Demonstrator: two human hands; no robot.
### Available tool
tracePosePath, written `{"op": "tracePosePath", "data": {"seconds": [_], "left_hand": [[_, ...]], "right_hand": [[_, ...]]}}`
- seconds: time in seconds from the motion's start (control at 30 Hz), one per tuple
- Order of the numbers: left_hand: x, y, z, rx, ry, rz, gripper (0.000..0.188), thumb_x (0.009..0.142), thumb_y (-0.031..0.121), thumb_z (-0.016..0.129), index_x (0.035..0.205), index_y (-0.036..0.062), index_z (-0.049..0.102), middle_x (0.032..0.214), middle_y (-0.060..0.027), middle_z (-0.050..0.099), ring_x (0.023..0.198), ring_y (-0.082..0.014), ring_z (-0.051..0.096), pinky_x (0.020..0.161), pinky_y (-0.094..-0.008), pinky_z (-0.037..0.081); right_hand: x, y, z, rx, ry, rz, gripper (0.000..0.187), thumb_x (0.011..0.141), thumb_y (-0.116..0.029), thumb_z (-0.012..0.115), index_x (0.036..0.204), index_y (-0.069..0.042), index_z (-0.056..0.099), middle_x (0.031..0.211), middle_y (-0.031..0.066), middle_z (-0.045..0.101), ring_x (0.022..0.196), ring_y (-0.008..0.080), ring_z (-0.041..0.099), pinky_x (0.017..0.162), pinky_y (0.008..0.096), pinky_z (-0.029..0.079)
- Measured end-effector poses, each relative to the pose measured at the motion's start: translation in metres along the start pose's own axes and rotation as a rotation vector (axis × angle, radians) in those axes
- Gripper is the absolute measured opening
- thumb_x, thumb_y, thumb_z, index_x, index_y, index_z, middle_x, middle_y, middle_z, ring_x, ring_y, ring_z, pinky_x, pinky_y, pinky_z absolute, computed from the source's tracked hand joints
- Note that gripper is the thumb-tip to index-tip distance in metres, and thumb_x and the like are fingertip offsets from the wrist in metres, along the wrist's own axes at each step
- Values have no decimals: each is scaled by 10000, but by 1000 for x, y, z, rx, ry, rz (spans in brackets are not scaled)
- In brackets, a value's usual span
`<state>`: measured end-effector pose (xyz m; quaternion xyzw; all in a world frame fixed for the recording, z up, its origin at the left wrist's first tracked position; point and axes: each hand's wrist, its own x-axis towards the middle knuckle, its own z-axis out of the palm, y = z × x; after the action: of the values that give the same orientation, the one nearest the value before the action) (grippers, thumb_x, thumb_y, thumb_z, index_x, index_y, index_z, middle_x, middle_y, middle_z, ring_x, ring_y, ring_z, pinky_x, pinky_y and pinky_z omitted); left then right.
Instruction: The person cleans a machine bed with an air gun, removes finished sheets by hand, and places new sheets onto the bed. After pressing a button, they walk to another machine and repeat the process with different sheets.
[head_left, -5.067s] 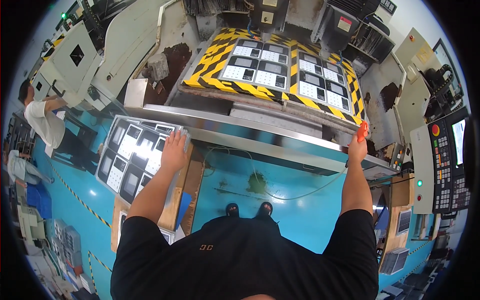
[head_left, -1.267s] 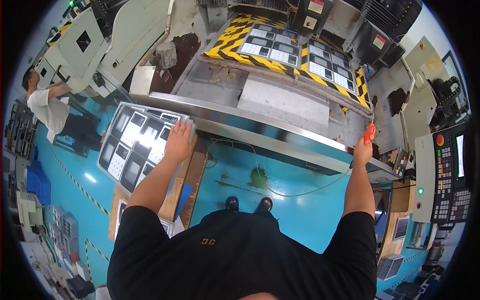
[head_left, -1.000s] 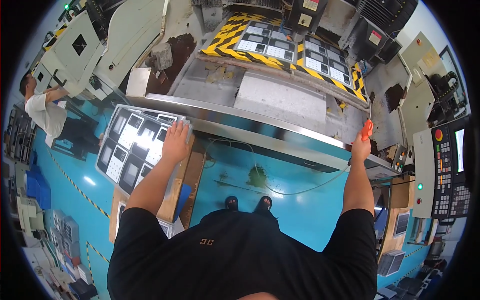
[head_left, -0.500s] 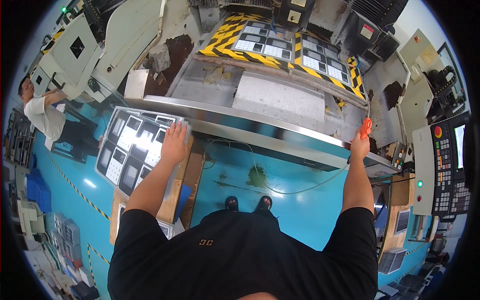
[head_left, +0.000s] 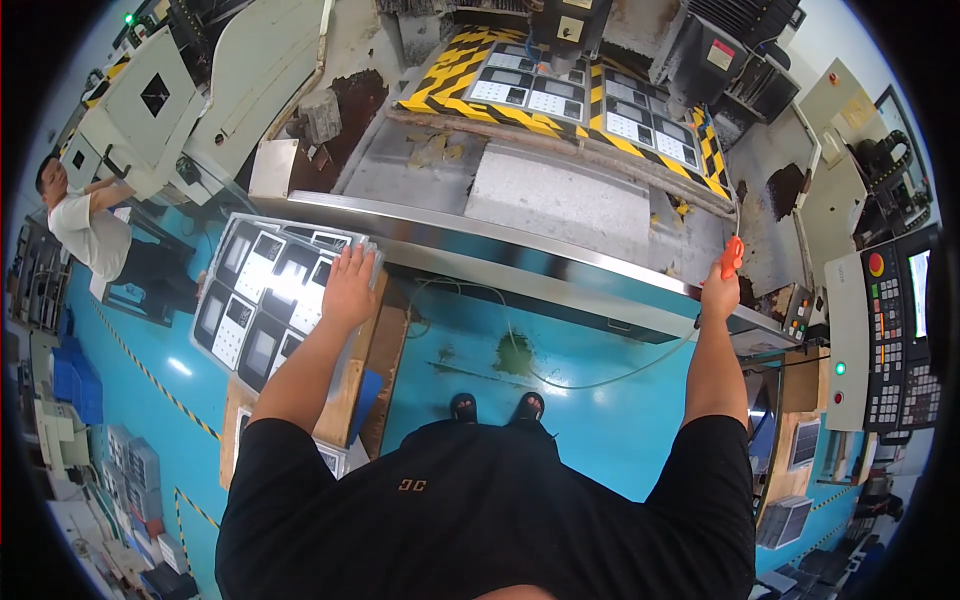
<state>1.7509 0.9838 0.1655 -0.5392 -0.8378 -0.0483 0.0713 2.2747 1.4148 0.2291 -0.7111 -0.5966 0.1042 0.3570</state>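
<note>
My left hand [head_left: 349, 287] lies with its fingers stretched out on the right edge of a stack of clear sheets [head_left: 232, 328] printed with grey, black and white panels. The stack rests on a wooden stand [head_left: 365, 345]. My right hand [head_left: 719, 294] is wrapped round an orange air blow gun [head_left: 733, 258], held over the right end of the machine's front edge. A thin pale hose [head_left: 600, 384] hangs from around the right hand down across the floor. Inside the machine, similar printed sheets [head_left: 557, 98] lie on a bed with yellow-and-black striped tape [head_left: 440, 82].
Over the bed hangs the dark machine head [head_left: 570, 25]. A shiny metal sill [head_left: 480, 232] runs along the machine's front. At the right stands a control panel [head_left: 890, 330] with buttons. Another person [head_left: 95, 230] in a white shirt is at the far left, by a machine door.
The machine head has shifted left above the sheets on the bed, and the dark housing to its right has moved left too. Both my hands have stayed in place.
</note>
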Motion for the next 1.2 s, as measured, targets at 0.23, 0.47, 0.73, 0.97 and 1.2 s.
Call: {"op": "tracePosePath", "data": {"seconds": [0.23, 0.47, 0.73, 0.97, 1.2], "left_hand": [[0, -1, 2, 11, 9, 6, 688, 780, 99, 595, 1436, 43, 395, 1504, -207, 363, 1426, -404, 293, 1179, -504, 233], [1, 1, 0, 14, -10, 3, 704, 779, 96, 616, 1442, 45, 385, 1512, -207, 353, 1430, -402, 287, 1181, -498, 229], [0, 1, 0, 10, -10, 1, 704, 780, 97, 619, 1442, 46, 386, 1511, -211, 352, 1430, -402, 286, 1180, -498, 233], [1, 0, 1, 11, 2, 4, 698, 780, 86, 612, 1441, 47, 389, 1506, -210, 361, 1425, -405, 296, 1177, -500, 237], [1, -3, 4, 69, -41, 5, 683, 823, 128, 590, 1464, 46, 368, 1542, -195, 318, 1446, -382, 265, 1188, -486, 213]], "right_hand": [[1, 3, 1, -9, 17, -18, 488, 891, -505, 552, 921, -37, 686, 790, 153, 706, 821, 371, 686, 783, 456, 505], [1, 2, -1, 1, 7, 1, 486, 890, -508, 554, 917, -41, 687, 769, 142, 707, 813, 356, 693, 775, 450, 510], [1, 2, -1, 2, -7, 20, 555, 888, -549, 551, 970, -19, 693, 843, 176, 708, 863, 371, 686, 782, 448, 506], [5, 7, 4, -19, 15, 8, 513, 887, -524, 552, 948, -31, 683, 831, 176, 707, 858, 393, 679, 794, 466, 505], [5, 10, 5, -22, 39, -21, 517, 886, -527, 549, 945, -31, 684, 843, 181, 706, 871, 403, 673, 796, 474, 502]]}}
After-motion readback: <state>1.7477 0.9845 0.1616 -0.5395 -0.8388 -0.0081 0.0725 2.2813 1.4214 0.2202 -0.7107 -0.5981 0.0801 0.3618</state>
